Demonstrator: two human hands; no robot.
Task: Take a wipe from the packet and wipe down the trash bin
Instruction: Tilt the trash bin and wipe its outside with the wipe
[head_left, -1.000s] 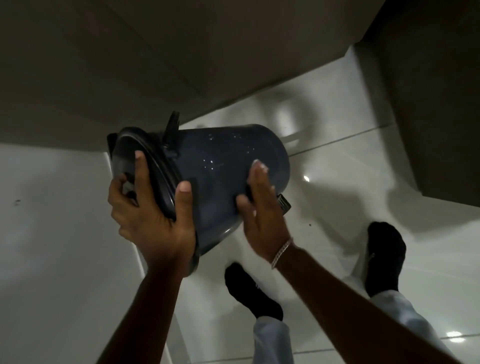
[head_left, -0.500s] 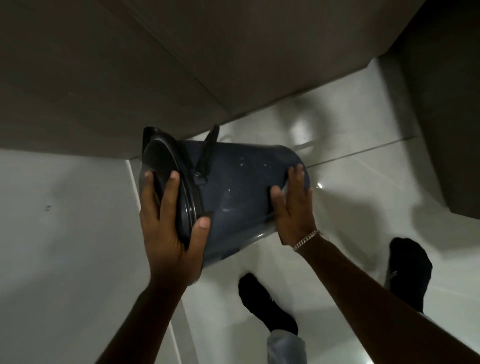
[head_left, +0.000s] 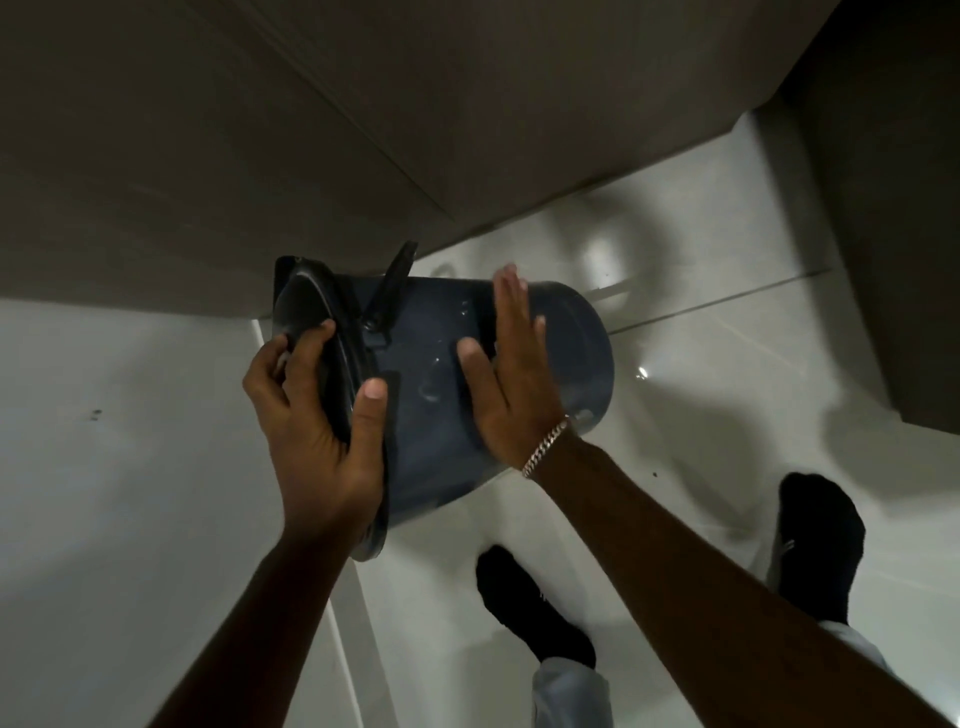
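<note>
Head view: bin (head_left: 431, 415) held sideways above floor (head_left: 727, 389), left hand (head_left: 322, 431) clamping its rim at nine o'clock, right hand (head_left: 511, 374) flat on its wall. No wipe visible; fetching one likely comes next.

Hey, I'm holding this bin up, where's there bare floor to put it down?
Bare tile lies right of the bin, between the cabinet base and the dark wall. Below the bin it is crowded: both socked feet stand there. The pale surface on the left looks bare too.

dark blue bin (head_left: 431, 415), black socks (head_left: 818, 540)
</note>
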